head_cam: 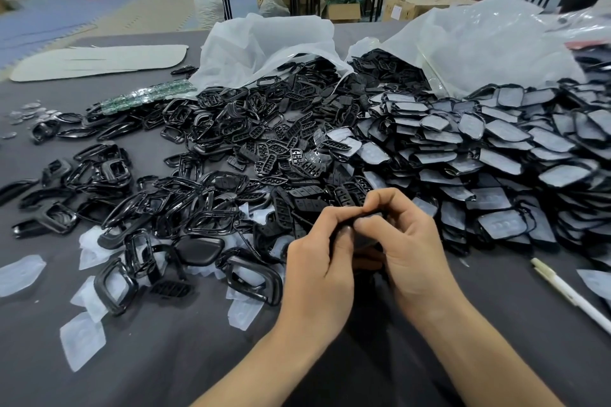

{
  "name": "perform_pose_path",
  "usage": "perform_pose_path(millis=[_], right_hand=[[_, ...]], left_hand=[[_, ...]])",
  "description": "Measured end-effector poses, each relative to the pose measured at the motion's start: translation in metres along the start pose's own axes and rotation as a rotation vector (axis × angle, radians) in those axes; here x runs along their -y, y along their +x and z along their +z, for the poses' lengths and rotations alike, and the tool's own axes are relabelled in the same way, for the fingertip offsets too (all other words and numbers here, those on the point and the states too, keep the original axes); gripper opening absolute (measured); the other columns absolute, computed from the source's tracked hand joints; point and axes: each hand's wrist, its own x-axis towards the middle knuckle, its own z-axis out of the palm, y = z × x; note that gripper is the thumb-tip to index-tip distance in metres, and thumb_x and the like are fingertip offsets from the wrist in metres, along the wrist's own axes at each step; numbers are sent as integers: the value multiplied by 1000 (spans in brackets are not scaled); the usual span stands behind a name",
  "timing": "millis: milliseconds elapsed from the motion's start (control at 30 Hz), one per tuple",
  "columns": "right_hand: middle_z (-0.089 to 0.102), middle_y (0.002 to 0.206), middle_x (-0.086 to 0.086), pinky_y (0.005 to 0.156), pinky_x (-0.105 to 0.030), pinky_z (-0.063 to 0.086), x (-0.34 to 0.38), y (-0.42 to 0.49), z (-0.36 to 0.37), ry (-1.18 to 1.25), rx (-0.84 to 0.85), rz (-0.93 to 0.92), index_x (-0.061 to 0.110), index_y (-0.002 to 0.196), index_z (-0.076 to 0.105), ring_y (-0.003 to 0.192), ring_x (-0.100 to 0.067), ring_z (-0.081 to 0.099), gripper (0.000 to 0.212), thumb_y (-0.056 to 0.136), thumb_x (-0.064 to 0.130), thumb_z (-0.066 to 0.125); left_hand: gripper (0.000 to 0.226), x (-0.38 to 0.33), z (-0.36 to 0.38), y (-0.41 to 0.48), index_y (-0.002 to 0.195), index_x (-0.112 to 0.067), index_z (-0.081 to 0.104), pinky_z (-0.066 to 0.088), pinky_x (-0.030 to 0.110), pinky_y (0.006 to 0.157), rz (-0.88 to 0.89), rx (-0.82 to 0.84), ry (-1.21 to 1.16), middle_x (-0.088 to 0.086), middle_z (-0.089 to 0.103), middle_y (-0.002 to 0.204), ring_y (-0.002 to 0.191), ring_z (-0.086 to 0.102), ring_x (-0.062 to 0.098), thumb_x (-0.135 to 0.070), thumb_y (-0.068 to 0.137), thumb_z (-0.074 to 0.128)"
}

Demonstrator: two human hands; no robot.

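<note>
**Two hands pinch a small black part over a table of loose pieces**

Head view: the left hand (pixel 317 258) and the right hand (pixel 406 248) meet near the middle of the grey table (pixel 165 363), fingers curled inward. Together they pinch a small black plastic part (pixel 367 217), held just above the table's near edge of the clutter. The fingers hide most of it, so its shape cannot be told.

Just beyond the hands lies a wide heap of black plastic frames (pixel 211 129) and button plates. To the right sits a stacked pile of flat grey pads (pixel 496 149). Two pale plastic bags (pixel 264 43) lie open behind the heaps, with pieces spilling out of them. Clear film pieces (pixel 82 340) lie scattered on the left, near the frames. A strip of green circuit boards (pixel 145 96) rests at the far left of the heap. A white pen (pixel 572 294) lies to the right of the right hand, well apart from it.
</note>
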Motion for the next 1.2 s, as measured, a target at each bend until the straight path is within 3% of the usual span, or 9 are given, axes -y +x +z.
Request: perform_pose_path(millis=[133,333,533,667,833,933,967,1100,1200], right_hand=[[55,61,-3,43,-21,44,2,0,0,41,2,34,23,66,58,55,-14,54,39,82,-12,53],[57,63,-4,45,-25,48,4,1,2,97,35,96,21,68,57,55,-15,59,37,82,-13,51],[57,64,-3,43,-22,44,4,1,0,157,8,131,22,65,60,54,-13,57,38,81,-10,50],[61,66,-1,46,-20,46,5,2,-2,38,-28,48,23,65,68,57,-12,58,38,84,-7,56],[66,68,4,56,-17,49,7,5,-6,-126,-102,-56,23,72,70,65,-6,61,21,82,5,67],[67,71,1,66,-25,50,12,6,-11,-80,-69,-13,25,72,73,69,-12,61,3,71,27,71],[68,74,-2,69,-28,50,14,6,-11,-82,-52,8,25,74,73,72,-17,60,10,67,31,70],[68,77,-7,73,-32,49,13,7,-11,-108,-41,49,21,76,73,77,-25,58,18,81,5,66],[68,74,-6,69,-29,51,12,7,-11,-132,-74,44,23,72,73,73,-21,60,27,83,1,64]], left_hand=[[30,-1,0,0,99,-27,64,49,7,65,-10,-3,-72,-21,71,84,76,69,-2,-6,90,43],[29,2,2,-2,101,-26,66,58,26,71,-75,-7,-116,-7,74,88,82,72,11,-11,90,44],[26,-1,3,-2,100,-23,67,58,26,66,-140,-12,-193,-1,73,85,78,73,17,-11,91,45],[32,-5,1,1,98,-13,68,57,24,62,-252,-33,-359,11,73,90,75,72,24,5,99,42],[31,-7,-2,6,100,-6,68,56,22,61,-362,-27,-515,11,74,88,71,73,28,4,99,38],[32,-7,-3,7,103,-7,68,56,21,60,-399,-42,-559,12,75,88,71,73,29,2,100,37],[33,-7,-3,7,102,-8,68,56,21,60,-409,-51,-575,13,75,89,72,73,29,2,100,37],[37,-6,-5,9,95,-10,72,56,21,59,-442,-80,-636,14,75,92,71,73,29,2,100,38],[33,-6,-5,9,97,-8,70,56,22,60,-458,-61,-641,16,74,92,72,73,31,1,100,39]])
